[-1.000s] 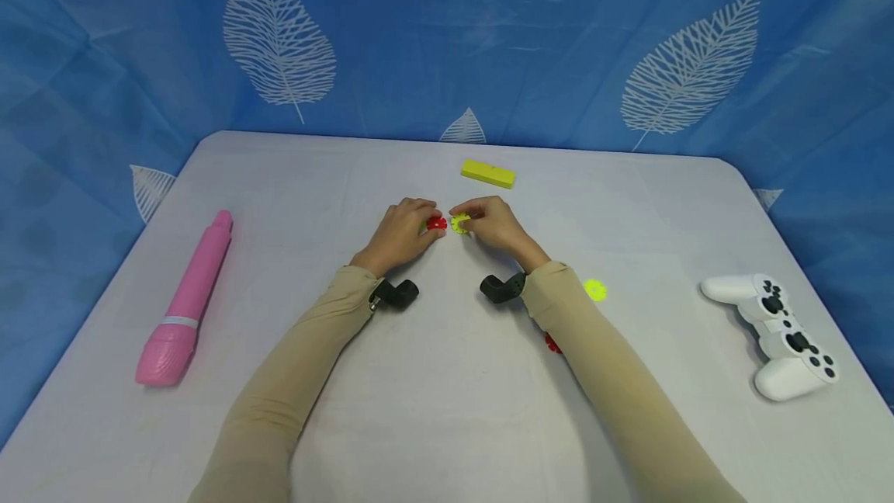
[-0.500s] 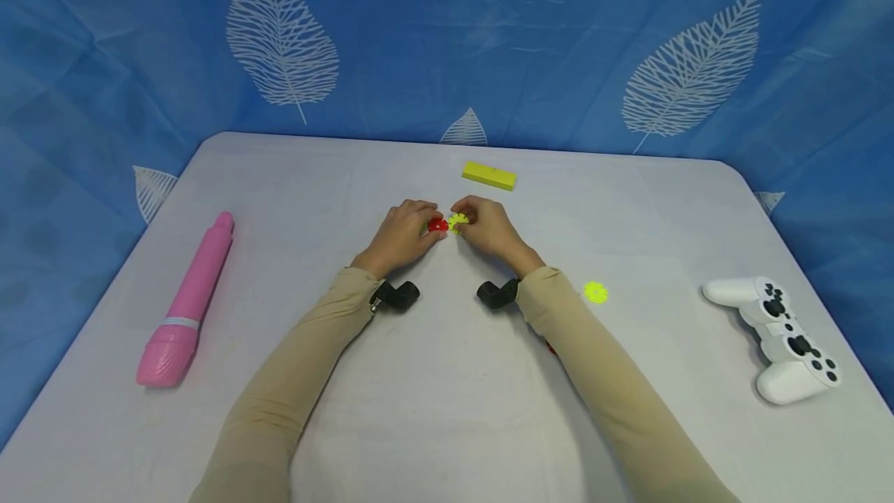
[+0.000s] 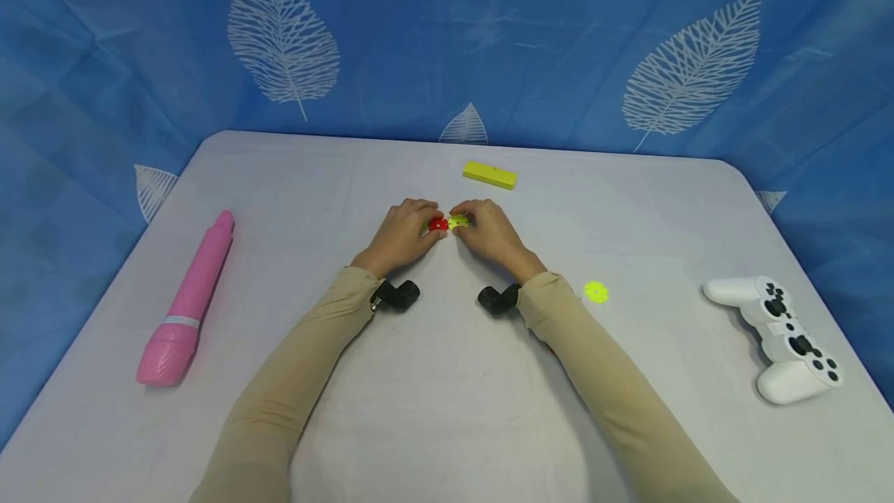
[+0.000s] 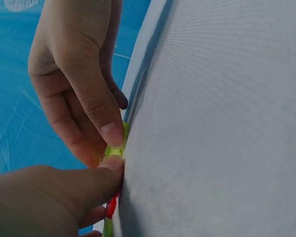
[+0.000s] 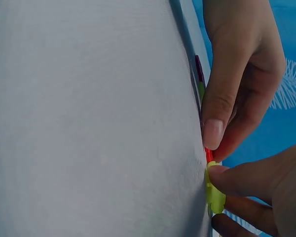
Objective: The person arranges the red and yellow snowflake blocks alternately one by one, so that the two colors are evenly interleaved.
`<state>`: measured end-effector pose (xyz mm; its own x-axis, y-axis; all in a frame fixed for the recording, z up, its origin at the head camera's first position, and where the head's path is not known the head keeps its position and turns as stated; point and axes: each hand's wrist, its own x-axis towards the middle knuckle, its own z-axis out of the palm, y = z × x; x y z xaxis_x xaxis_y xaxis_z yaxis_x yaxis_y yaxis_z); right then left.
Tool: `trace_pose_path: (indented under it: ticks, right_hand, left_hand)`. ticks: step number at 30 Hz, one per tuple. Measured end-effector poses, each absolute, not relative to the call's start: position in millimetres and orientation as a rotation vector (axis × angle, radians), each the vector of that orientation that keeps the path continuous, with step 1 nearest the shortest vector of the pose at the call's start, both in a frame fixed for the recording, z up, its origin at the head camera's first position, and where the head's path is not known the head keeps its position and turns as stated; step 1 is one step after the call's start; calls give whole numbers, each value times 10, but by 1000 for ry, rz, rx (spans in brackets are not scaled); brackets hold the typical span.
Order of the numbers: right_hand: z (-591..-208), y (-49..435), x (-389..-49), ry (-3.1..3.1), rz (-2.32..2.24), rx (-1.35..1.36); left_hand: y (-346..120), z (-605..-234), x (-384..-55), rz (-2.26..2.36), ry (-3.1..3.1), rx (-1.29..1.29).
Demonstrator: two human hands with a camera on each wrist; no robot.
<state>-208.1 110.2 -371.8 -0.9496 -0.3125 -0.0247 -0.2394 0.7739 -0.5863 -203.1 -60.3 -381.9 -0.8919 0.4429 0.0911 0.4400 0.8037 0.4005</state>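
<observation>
My left hand pinches a red notched snowflake disc between thumb and fingers. Opposite it, the thumb and fingers of my right hand grip a yellow snowflake disc. The two discs meet edge to edge, and the yellow one looks tilted. In the right wrist view, a green piece and a dark purple piece show in line beyond the left hand. Fingers cover much of the red disc in both wrist views.
A loose yellow disc lies right of the right forearm, whose sleeve almost hides a red piece. Behind the hands is a yellow bar. A pink microphone lies at left, a white game controller at right.
My right hand has shifted slightly left, bringing the yellow disc up against the red one and tilting it. The left hand stays almost still.
</observation>
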Motion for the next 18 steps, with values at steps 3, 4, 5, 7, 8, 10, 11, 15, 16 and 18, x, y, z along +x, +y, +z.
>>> trace_pose_path:
  ticks: [3,4,5,7,8,10,11,15,16,18]
  right_hand:
    - [-3702,1085,-2052,2869,-836,-461]
    - [-3695,1082,-2040,2873,-816,-466]
    - [-3688,1079,-2026,2879,-799,-472]
    - [-3679,1079,-1998,2901,-754,-492]
    - [-3672,1081,-1981,2912,-735,-508]
    - [-3664,1090,-1941,2934,-685,-545]
    - [-3662,1096,-1919,2944,-653,-571]
    - [-3666,1130,-1824,2934,-535,-667]
    - [-3671,1141,-1801,2923,-508,-685]
    - [-3681,1159,-1759,2901,-462,-720]
  left_hand:
    - [-599,-3823,-2033,664,2981,734]
    - [-600,-3824,-2034,665,2982,735]
    - [-600,-3827,-2035,666,2982,737]
    - [-602,-3832,-2035,664,2984,744]
    - [-604,-3833,-2036,663,2984,747]
    - [-605,-3834,-2037,661,2985,750]
    - [-605,-3834,-2038,661,2985,751]
    - [-603,-3837,-2047,651,2981,743]
    - [-601,-3838,-2049,650,2978,739]
    - [-600,-3838,-2049,647,2970,732]
